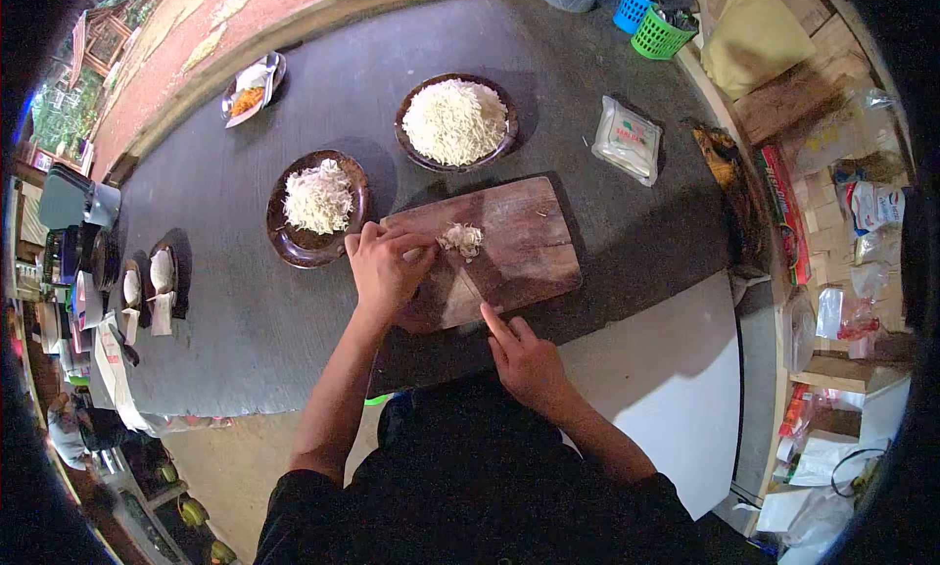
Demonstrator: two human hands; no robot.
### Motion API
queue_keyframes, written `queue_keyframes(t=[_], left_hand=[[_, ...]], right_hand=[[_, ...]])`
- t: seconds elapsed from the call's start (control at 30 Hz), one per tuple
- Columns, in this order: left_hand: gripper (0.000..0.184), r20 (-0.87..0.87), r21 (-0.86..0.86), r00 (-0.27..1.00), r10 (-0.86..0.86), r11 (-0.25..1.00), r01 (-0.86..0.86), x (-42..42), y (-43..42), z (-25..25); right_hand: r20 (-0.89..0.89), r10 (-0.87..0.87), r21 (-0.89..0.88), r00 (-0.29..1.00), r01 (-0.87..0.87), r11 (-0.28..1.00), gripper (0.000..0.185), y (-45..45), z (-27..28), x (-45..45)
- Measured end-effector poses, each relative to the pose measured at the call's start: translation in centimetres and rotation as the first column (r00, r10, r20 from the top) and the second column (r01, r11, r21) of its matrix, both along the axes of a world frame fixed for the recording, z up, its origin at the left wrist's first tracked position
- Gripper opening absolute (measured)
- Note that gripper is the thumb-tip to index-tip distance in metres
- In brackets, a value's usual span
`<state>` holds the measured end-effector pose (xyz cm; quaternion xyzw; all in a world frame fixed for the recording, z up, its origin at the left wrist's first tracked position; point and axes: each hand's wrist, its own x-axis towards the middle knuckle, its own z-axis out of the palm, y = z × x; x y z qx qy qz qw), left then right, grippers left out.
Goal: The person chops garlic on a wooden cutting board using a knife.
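A: Right hand (529,366) first. What's in it?
B: A knife (472,288). Fingers clamped on its handle, index finger stretched forward. Thin blade slants over the wooden board (534,234), its far end toward a small chopped heap (462,239).
A: Where does the heap lie?
B: On the board, left of its middle, loose pale bits, just beside the fingers of the left hand (385,271).
A: And those fingers?
B: Bent, over the board's left part. Something pale shows at the tips; blurred, so I cannot tell whether they pinch a piece or merely sit close together.
A: Nearby?
B: Left plate (286,244), dark and round, just beyond the left hand, bearing pale shreds (319,197). Far plate (404,146), beyond the board, with a taller mound (455,122) of similar shreds.
A: Farther out on the dark surface (211,203)?
B: Clear packet (627,141) to the right, pale contents. Small dish (236,117) at far left, orange stuff (248,100) in it. Green basket (663,36) near the far right corner.
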<state>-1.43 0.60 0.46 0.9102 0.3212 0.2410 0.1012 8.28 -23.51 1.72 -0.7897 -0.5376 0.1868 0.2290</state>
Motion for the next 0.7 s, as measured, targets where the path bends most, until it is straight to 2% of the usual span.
queue_keyframes(t=[0.07, 0.27, 0.57, 0.7], left_hand=[[0.011, -0.045, -0.004, 0.999, 0.002, 1.000, -0.002, 0.1, -0.1, 0.3], [0.011, 0.003, -0.011, 1.000, 0.012, 1.000, -0.012, 0.0, -0.1, 0.3], [0.013, -0.009, -0.013, 1.000, 0.007, 1.000, -0.007, 0.0, 0.1, 0.1], [0.013, -0.039, -0.044, 0.999, 0.014, 0.999, -0.016, 0.0, 0.0, 0.4]], right_hand=[[0.019, 0.000, -0.088, 1.000, 0.002, 0.996, 0.059, 0.6, 0.2, 0.0], [0.046, -0.016, -0.066, 0.999, 0.019, 0.998, 0.058, 0.5, -0.2, 0.0], [0.061, -0.056, 0.024, 0.997, 0.055, 0.998, 0.058, -1.4, -0.1, 0.0], [0.049, -0.028, -0.005, 0.998, 0.028, 1.000, 0.058, -0.9, 0.2, -0.2]])
